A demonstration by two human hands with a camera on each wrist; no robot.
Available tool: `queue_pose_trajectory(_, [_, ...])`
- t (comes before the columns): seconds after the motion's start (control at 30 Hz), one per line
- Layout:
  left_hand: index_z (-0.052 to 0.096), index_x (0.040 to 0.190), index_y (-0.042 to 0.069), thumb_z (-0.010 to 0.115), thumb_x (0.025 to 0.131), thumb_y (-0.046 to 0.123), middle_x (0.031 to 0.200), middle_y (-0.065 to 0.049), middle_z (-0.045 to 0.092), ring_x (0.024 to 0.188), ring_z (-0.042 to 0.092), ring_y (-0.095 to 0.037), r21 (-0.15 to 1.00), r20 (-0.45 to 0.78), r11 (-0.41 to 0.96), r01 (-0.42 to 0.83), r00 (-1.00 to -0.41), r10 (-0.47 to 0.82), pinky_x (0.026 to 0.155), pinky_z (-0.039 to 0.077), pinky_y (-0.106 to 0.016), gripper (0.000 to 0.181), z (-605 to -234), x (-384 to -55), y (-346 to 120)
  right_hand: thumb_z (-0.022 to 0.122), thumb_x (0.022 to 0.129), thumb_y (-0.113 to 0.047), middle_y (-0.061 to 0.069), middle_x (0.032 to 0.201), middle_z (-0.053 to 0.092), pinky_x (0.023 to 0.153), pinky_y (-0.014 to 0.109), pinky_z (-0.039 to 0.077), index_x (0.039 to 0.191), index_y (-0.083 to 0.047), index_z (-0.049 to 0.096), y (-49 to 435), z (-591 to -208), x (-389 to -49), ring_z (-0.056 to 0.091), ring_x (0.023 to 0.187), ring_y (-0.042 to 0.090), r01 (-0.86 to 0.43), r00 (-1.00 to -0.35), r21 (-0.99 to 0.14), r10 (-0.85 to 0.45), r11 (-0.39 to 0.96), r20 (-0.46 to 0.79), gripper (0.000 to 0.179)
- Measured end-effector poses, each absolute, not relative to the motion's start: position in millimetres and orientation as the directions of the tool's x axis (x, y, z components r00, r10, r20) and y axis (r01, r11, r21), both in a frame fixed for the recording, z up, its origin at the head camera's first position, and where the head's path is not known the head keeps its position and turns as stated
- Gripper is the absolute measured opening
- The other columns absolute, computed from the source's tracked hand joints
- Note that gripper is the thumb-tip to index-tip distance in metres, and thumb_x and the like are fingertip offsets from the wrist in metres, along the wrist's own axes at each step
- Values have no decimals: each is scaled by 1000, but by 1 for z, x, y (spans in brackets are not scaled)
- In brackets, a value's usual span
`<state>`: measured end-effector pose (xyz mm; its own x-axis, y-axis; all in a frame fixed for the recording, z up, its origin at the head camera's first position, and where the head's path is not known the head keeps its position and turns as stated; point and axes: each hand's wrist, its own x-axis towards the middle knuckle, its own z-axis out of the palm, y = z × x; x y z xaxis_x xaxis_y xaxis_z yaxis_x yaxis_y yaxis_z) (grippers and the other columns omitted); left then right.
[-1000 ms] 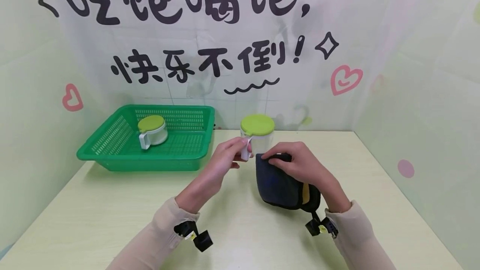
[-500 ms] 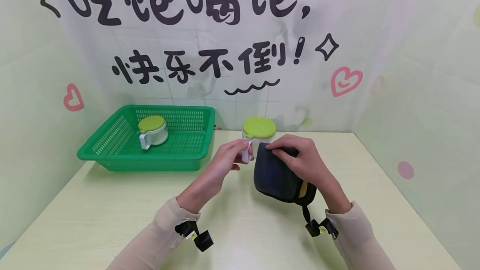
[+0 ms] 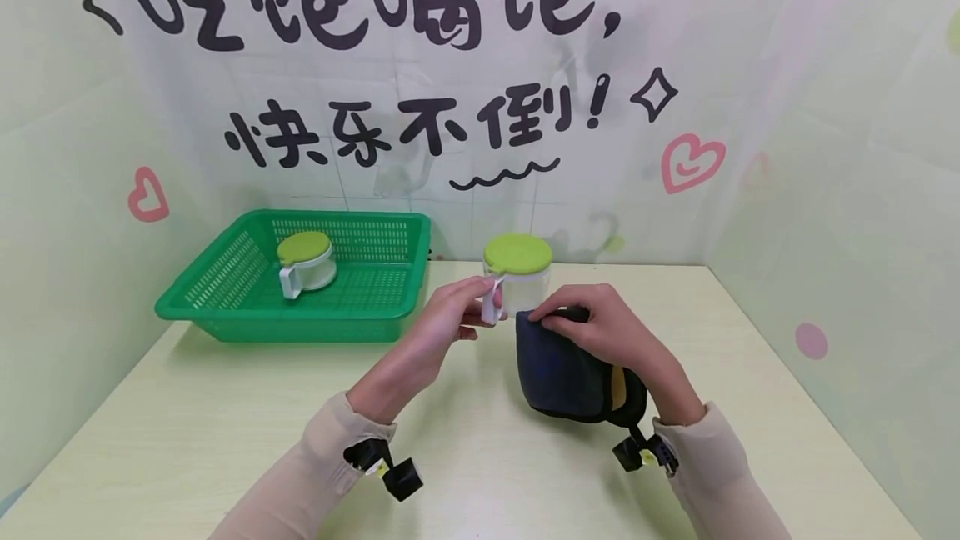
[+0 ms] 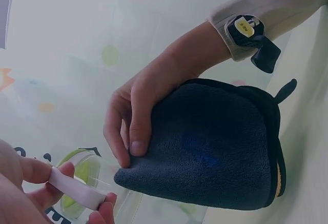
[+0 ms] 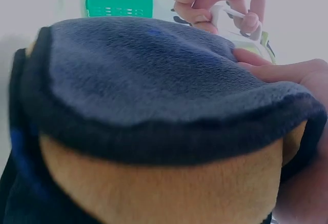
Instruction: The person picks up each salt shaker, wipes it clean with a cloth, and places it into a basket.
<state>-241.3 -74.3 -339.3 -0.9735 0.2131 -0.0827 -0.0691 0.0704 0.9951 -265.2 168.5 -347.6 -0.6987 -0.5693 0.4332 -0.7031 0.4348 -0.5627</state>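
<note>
jar (image 3: 527, 285), clear-walled, with a round green lid (image 3: 517, 253) and a slim white handle (image 3: 490, 307): toward the back of the pale wood-toned desk (image 3: 465, 465), just beyond the cloth item; whether its base touches the desk cannot be told.
jar risk: held by the handle alone, with nothing seen bracing its far wall, the body could tip or swing if those fingers loosen, or if the cloth bumps it.
cloth item (image 3: 561, 377), navy plush, mitt-shaped, with black edging, a tan patch and a small loop: hanging in front of the person, near the jar.
cloth risk: pinched near one upper corner, the soft fabric could sag, fold over or slip away should that pinch ease.
left hand (image 3: 447, 317): closed on the white handle, thumb and fingertips pinching it, with little gap left.
right hand (image 3: 596, 322): bent over the cloth's top edge, thumb and fingers nipping the corner nearest the jar.
basket (image 3: 300, 330), green perforated plastic: at the person's left, well apart from the cloth, a second green-lidded jar (image 3: 318, 275) upright inside.
</note>
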Motion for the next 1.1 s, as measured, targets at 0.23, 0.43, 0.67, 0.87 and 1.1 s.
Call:
queue_pose_trajectory(0.23, [66, 100, 10, 45, 108, 39, 103, -7, 74, 94, 62, -19, 993, -91, 88, -73, -971, 220, 79, 43, -32, 37, -340, -242, -74, 74, 92, -2, -5, 100, 79, 88, 27, 57, 102, -18, 82, 171, -346, -265, 73, 97, 11, -738, -668, -530, -562, 417, 488, 20])
queue_pose_trajectory(0.43, [66, 104, 9, 43, 108, 40, 106, -8, 71, 96, 62, -19, 989, -89, 139, -58, -969, 229, 80, 44, -32, 40, -340, -243, -74, 74, 92, -2, -1, 101, 79, 92, 19, 54, 102, -16, 81, 172, -344, -265, 73, 99, 12, -779, -626, -521, -479, 349, 615, 19])
queue_pose_trajectory(0.67, [67, 99, 9, 45, 108, 38, 98, -4, 73, 91, 63, -17, 990, -77, 129, -49, -971, 226, 78, 44, -31, 38, -339, -244, -76, 74, 92, -1, -1, 101, 79, 92, 19, 54, 101, -17, 81, 175, -345, -267, 72, 99, 12, -755, -653, -556, -480, 348, 586, 19])
queue_pose_trajectory(0.87, [67, 98, 9, 47, 107, 39, 96, -3, 74, 89, 61, -17, 994, -77, 100, -55, -969, 234, 77, 44, -30, 37, -337, -243, -79, 72, 93, -2, -4, 100, 80, 90, 26, 56, 101, -18, 82, 175, -345, -267, 73, 98, 11, -698, -700, -589, -562, 408, 440, 20])
queue_pose_trajectory(1.1, [67, 92, 13, 47, 107, 40, 98, -5, 75, 91, 61, -20, 993, -78, 107, -54, -970, 229, 78, 44, -31, 37, -336, -243, -80, 73, 92, -3, -5, 99, 80, 90, 27, 57, 100, -19, 82, 176, -346, -268, 73, 97, 10, -698, -695, -576, -595, 424, 404, 19])
